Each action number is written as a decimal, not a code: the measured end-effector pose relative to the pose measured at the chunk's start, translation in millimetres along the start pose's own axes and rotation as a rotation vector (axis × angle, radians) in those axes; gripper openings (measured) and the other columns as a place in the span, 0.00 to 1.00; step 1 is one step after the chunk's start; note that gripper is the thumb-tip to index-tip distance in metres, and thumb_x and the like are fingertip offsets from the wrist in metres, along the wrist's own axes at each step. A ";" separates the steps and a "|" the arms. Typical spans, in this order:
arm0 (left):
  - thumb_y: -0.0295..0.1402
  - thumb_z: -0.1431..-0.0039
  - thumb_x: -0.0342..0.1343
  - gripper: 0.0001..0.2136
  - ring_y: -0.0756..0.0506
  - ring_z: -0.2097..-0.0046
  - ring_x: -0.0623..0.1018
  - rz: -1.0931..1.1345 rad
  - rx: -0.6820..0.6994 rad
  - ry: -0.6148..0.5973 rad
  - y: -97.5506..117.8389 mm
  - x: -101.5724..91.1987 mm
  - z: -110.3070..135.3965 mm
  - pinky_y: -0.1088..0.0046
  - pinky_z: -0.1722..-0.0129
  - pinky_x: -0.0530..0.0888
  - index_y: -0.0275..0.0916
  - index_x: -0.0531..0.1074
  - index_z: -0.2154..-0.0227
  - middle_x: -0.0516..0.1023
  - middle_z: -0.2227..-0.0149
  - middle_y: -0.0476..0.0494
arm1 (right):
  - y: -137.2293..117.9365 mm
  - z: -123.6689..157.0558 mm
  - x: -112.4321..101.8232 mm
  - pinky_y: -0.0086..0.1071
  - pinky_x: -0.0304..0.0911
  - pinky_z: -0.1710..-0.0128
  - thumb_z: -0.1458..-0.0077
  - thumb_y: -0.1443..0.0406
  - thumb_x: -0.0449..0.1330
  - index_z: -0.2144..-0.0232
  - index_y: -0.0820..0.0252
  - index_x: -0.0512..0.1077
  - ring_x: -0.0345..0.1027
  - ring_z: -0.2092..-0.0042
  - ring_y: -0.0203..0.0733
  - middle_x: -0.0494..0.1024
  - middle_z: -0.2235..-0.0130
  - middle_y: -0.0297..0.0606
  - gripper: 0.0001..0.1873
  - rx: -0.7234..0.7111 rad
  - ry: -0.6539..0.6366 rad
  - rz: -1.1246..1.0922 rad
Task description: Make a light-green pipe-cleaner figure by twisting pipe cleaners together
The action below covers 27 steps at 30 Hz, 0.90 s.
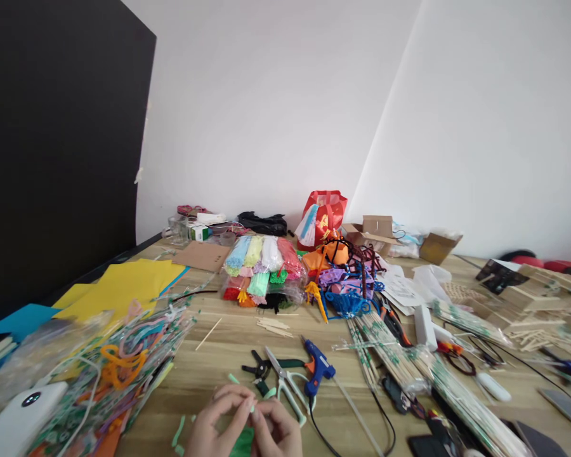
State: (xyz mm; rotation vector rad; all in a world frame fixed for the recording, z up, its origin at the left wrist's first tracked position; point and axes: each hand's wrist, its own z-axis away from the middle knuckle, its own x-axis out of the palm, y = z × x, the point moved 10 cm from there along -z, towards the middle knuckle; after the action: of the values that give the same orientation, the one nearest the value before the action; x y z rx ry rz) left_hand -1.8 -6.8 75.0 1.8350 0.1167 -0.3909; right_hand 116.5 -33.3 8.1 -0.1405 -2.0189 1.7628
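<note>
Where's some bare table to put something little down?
Bare table shows between the colourful pile and the black clamp. A smaller patch lies beyond the glue gun, right of the short sticks. It's crowded around the scissors and among the stick packs on the right.

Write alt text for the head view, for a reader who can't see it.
The left hand and right hand meet at bottom centre, fingertips on a small light-green piece. Beyond them on a cluttered wooden table lie scissors, a blue glue gun and bagged colourful bundles.
</note>
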 end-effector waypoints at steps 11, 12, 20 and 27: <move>0.43 0.55 0.58 0.13 0.43 0.67 0.76 0.384 -0.316 -0.073 -14.8 1.5 -8.9 0.73 0.65 0.73 0.37 0.75 0.80 0.78 0.72 0.45 | -28.2 -8.7 22.8 0.21 0.51 0.88 0.49 0.55 0.58 0.74 0.62 0.73 0.58 0.84 0.27 0.67 0.74 0.33 0.15 -0.038 -0.169 0.059; 0.42 0.55 0.59 0.12 0.44 0.66 0.76 0.376 -0.300 -0.056 -10.1 -2.2 -12.7 0.74 0.65 0.73 0.37 0.74 0.80 0.78 0.71 0.45 | -35.8 -11.8 26.8 0.21 0.52 0.87 0.49 0.56 0.58 0.74 0.62 0.73 0.58 0.82 0.28 0.67 0.74 0.33 0.14 -0.057 -0.195 0.062; 0.38 0.52 0.57 0.08 0.45 0.63 0.77 0.202 -0.069 -0.007 17.2 -18.1 -55.4 0.74 0.62 0.73 0.39 0.76 0.76 0.79 0.67 0.43 | -68.0 -45.0 36.3 0.24 0.57 0.78 0.47 0.59 0.57 0.73 0.61 0.73 0.60 0.74 0.34 0.69 0.75 0.34 0.12 -0.291 -0.132 0.107; 0.42 0.53 0.57 0.13 0.45 0.70 0.77 0.275 -0.164 -0.033 -21.3 6.8 -51.7 0.75 0.75 0.74 0.36 0.75 0.73 0.79 0.68 0.41 | -21.4 -48.2 27.4 0.24 0.54 0.81 0.46 0.58 0.55 0.73 0.61 0.73 0.57 0.78 0.31 0.68 0.78 0.31 0.13 -0.191 -0.106 -0.010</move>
State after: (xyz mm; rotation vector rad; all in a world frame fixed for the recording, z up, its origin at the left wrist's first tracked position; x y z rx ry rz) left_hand 9.3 47.8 66.2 1.6536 -0.1227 -0.2109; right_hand 115.9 17.0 39.8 -0.0976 -2.2590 1.5993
